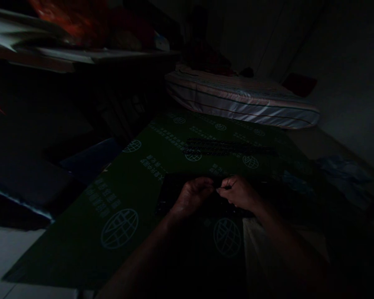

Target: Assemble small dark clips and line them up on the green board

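My left hand (197, 192) and my right hand (237, 191) are close together above a dark, flat rectangular thing (171, 193) on a green printed board (81, 245). The fingers of both hands are closed in a pinch, fingertips almost meeting. Whatever lies between them is too small and dark to make out. Farther back on the board lie several dark, beaded-looking strips (227, 147), side by side.
Beyond the board lies a striped mattress (243, 99). A cluttered shelf or table (112, 54) stands at the left, with an orange bag (71, 20) on it. Crumpled plastic (343, 174) lies at the right. The room is very dark.
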A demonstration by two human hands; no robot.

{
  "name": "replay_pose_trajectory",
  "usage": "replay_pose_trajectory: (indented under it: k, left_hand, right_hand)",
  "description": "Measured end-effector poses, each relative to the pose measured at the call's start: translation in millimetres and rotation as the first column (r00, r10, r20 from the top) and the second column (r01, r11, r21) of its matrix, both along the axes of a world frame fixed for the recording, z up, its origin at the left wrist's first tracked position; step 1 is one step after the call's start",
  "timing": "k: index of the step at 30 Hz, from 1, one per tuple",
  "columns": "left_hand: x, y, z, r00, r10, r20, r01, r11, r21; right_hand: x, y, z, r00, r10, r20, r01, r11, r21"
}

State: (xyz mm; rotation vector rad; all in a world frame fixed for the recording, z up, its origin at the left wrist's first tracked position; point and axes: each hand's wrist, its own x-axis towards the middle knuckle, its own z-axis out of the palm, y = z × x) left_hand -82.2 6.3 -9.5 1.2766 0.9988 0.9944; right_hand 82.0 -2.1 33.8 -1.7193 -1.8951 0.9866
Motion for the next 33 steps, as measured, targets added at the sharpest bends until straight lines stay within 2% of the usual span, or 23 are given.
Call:
replay_pose_trajectory:
  k: [5,9,12,16,20,23,26,30,33]
  left_hand:
    - [-1.6,-1.2,-0.8,0.985,-0.035,-0.169,0.056,0.991,0.121]
    - [-1.4,-1.2,2.7,0.917,-0.052,-0.395,0.163,0.954,0.252]
    - [0.0,-0.5,7.7,0.804,-0.03,-0.593,0.287,0.895,0.343]
    - [5.9,-3.2,16.9,0.609,0.001,-0.793,0.448,0.825,0.345]
    - [17.5,-8.2,25.6,0.426,0.074,-0.902,0.515,0.8,0.309]
    - [25.1,-6.0,26.7,0.345,0.1,-0.933,0.541,0.791,0.285]
    - [26.9,0.8,22.2,0.357,0.057,-0.932,0.542,0.8,0.257]
    - [23.2,5.8,14.5,0.472,0.022,-0.882,0.506,0.812,0.291]
    - [21.0,4.6,10.0,0.517,0.052,-0.854,0.495,0.796,0.348]
  right_hand:
    - [7.2,-5.9,-8.0,0.99,-0.079,-0.114,0.082,0.996,0.022]
    - [6.1,-9.4,-19.4,0.982,-0.131,-0.137,0.148,0.98,0.129]
    - [3.1,-10.3,-27.8,0.98,-0.171,-0.105,0.189,0.96,0.205]
    - [1.9,-11.3,-34.3,0.978,-0.187,-0.088,0.205,0.935,0.29]
    - [3.4,-13.3,-37.8,0.981,-0.167,-0.102,0.191,0.931,0.312]
    - [4.4,-14.0,-40.0,0.973,-0.17,-0.159,0.214,0.923,0.32]
    - [4.7,-13.6,-40.9,0.954,-0.203,-0.22,0.262,0.922,0.285]
    - [4.7,-13.0,-41.7,0.944,-0.201,-0.263,0.276,0.917,0.289]
    - [4.6,-12.9,-44.9,0.932,-0.211,-0.293,0.29,0.921,0.258]
